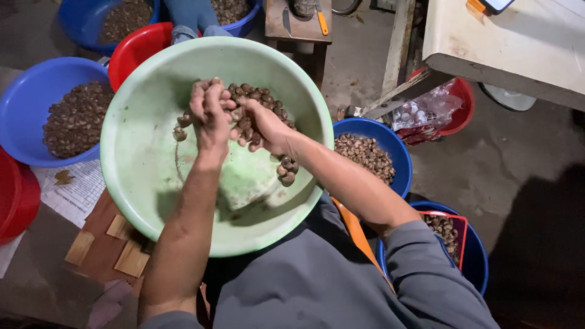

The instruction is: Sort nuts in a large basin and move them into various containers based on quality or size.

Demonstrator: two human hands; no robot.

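Note:
A large pale green basin (140, 158) sits in my lap, tilted, with a heap of small brown snails (259, 103) at its far side and a few loose ones (286, 170) lower down. My left hand (210, 113) is closed around a handful of the snails above the heap. My right hand (265, 128) presses against it from the right, fingers curled over snails too. Both forearms reach in from below.
Blue basins of snails stand at the left (36, 109), right (378, 152), lower right (469, 250) and top (91, 18). Red basins (137, 49) lie at left and top. A wooden stool (298, 24) with tools, a white table (506, 42) and a bag (426, 113) stand behind.

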